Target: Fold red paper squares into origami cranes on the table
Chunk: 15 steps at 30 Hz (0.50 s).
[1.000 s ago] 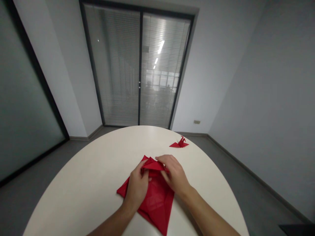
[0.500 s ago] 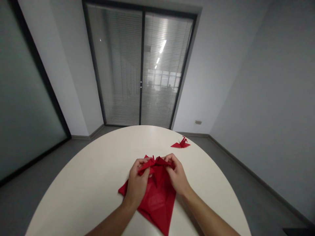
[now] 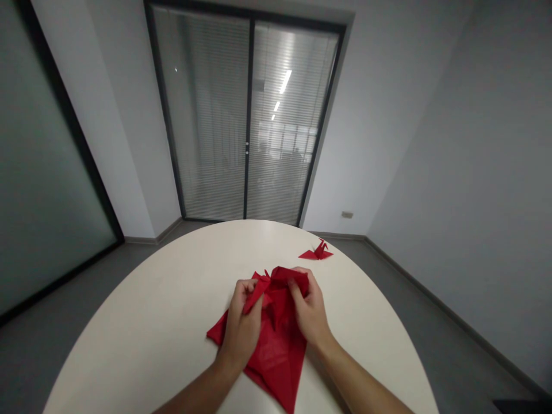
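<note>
A large sheet of red origami paper, creased and partly folded, lies in front of me with its far edge raised. My left hand pinches a folded flap at the far left between thumb and fingers. On the right, my right hand grips the far right part, thumb on top and fingers hidden behind the paper. One pointed corner sticks out to the left under my left wrist, and another points toward me. Small peaks of paper stand up between the hands.
A folded red paper crane sits near the far right edge of the round cream table. Beyond the table are a glass door with blinds and grey walls. A socket is low on the wall.
The right part of the paper's far edge has been opened out into a broader, higher flap under my right hand. My left hand keeps its pinch, nearly in place. The crane stays put.
</note>
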Each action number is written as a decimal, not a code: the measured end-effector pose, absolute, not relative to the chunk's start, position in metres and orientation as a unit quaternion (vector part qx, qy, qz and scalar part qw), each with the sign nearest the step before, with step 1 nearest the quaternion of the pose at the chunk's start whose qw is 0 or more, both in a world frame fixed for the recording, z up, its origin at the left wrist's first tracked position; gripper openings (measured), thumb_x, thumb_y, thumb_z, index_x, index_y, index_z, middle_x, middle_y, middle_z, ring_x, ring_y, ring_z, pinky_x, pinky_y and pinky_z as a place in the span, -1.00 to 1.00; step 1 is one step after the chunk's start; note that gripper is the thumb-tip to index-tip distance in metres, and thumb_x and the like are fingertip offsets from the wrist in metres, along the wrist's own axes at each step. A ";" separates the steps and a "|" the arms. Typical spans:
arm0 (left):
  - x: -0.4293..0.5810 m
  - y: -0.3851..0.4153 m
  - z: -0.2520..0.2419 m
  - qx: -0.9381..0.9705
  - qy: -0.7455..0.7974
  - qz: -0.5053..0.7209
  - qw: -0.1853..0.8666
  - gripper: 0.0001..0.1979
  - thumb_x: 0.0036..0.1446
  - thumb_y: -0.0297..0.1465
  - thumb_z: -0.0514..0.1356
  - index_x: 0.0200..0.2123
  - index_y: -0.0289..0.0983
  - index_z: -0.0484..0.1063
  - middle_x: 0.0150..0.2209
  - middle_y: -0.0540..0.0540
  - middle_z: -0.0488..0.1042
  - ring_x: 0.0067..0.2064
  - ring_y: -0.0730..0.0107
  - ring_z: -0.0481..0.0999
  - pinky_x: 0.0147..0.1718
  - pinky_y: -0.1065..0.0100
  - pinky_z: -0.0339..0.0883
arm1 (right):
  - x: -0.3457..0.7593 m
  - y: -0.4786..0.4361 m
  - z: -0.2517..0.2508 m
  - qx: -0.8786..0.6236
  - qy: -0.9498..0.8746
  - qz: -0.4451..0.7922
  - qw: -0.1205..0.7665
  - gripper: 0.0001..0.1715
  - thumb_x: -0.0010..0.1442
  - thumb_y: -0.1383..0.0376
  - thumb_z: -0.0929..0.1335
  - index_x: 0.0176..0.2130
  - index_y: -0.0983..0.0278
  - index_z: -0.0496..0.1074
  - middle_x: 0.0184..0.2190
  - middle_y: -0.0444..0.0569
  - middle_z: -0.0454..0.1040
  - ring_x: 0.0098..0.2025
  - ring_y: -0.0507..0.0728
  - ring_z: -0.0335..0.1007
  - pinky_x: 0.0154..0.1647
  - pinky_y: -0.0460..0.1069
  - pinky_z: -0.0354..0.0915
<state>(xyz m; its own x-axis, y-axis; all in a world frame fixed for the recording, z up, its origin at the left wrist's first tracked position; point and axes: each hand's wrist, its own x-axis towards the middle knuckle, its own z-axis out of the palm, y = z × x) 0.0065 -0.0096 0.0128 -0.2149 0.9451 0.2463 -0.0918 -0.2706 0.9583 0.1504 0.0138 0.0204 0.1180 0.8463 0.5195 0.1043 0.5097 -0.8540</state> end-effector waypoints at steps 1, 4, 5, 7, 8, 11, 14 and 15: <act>0.007 -0.010 0.011 0.467 0.449 0.635 0.420 -0.87 0.19 -0.28 0.19 -0.29 -0.21 0.34 -0.31 0.01 0.49 -0.27 0.36 0.50 -0.21 0.37 0.42 | 0.151 0.013 0.020 -0.400 -0.594 0.291 0.634 -0.80 0.32 0.13 0.30 -0.18 0.21 0.33 -0.27 -0.02 0.47 -0.24 0.15 0.43 -0.17 0.02 0.42; 0.008 -0.011 0.007 0.458 0.424 0.637 0.452 -0.82 0.21 -0.24 0.18 -0.19 -0.20 0.34 -0.21 -0.03 0.51 -0.18 0.31 0.54 -0.16 0.32 0.46 | 0.149 0.010 0.019 -0.383 -0.573 0.315 0.652 -0.81 0.33 0.13 0.27 -0.20 0.19 0.27 -0.27 -0.02 0.47 -0.25 0.15 0.45 -0.21 0.03 0.43; 0.008 -0.011 0.006 0.459 0.414 0.642 0.454 -0.79 0.22 -0.24 0.18 -0.13 -0.20 0.33 -0.14 -0.07 0.51 -0.12 0.28 0.54 -0.13 0.31 0.47 | 0.148 0.010 0.019 -0.372 -0.565 0.329 0.659 -0.83 0.33 0.14 0.26 -0.20 0.18 0.23 -0.26 -0.01 0.47 -0.25 0.16 0.45 -0.21 0.04 0.43; 0.008 -0.013 0.006 0.465 0.406 0.650 0.443 -0.70 0.24 -0.25 0.16 0.01 -0.20 0.32 0.00 -0.15 0.49 0.00 0.22 0.52 -0.07 0.29 0.47 | 0.144 0.007 0.018 -0.346 -0.558 0.346 0.670 -0.86 0.34 0.16 0.23 -0.21 0.16 0.16 -0.23 0.02 0.49 -0.25 0.17 0.47 -0.20 0.08 0.44; 0.008 -0.013 0.007 0.471 0.405 0.655 0.430 -0.65 0.24 -0.26 0.16 0.07 -0.20 0.30 0.06 -0.17 0.47 0.05 0.20 0.50 -0.03 0.27 0.46 | 0.141 0.006 0.017 -0.336 -0.559 0.349 0.673 -0.87 0.34 0.17 0.21 -0.21 0.15 0.13 -0.21 0.04 0.49 -0.24 0.19 0.48 -0.17 0.10 0.44; 0.006 -0.015 0.010 0.494 0.410 0.671 0.372 -0.59 0.25 -0.28 0.15 0.15 -0.20 0.31 0.14 -0.19 0.43 0.15 0.18 0.44 0.12 0.23 0.36 | 0.135 0.002 0.014 -0.320 -0.572 0.346 0.671 -0.86 0.37 0.14 0.17 -0.20 0.15 0.11 -0.15 0.10 0.50 -0.18 0.21 0.49 -0.11 0.16 0.43; 0.004 -0.017 0.014 0.516 0.413 0.680 0.317 -0.60 0.26 -0.31 0.14 0.15 -0.19 0.36 0.16 -0.16 0.43 0.18 0.18 0.41 0.20 0.21 0.28 | 0.136 -0.002 0.016 -0.309 -0.620 0.343 0.634 -0.75 0.35 0.04 0.23 -0.18 0.14 0.15 -0.05 0.15 0.47 -0.04 0.24 0.48 -0.02 0.17 0.42; 0.002 -0.017 0.015 0.526 0.412 0.682 0.298 -0.61 0.25 -0.31 0.13 0.14 -0.19 0.38 0.15 -0.15 0.44 0.18 0.17 0.41 0.21 0.19 0.26 | 0.139 -0.003 0.018 -0.304 -0.645 0.342 0.612 -0.70 0.32 0.01 0.27 -0.15 0.14 0.17 0.01 0.16 0.45 0.03 0.25 0.45 0.03 0.17 0.40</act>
<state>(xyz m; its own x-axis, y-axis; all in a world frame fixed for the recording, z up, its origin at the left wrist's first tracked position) 0.0023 -0.0166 0.0152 -0.2692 0.8393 0.4723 0.0276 -0.4835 0.8749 0.1390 -0.0035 0.0183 -0.0659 0.8115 0.5807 -0.0265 0.5803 -0.8140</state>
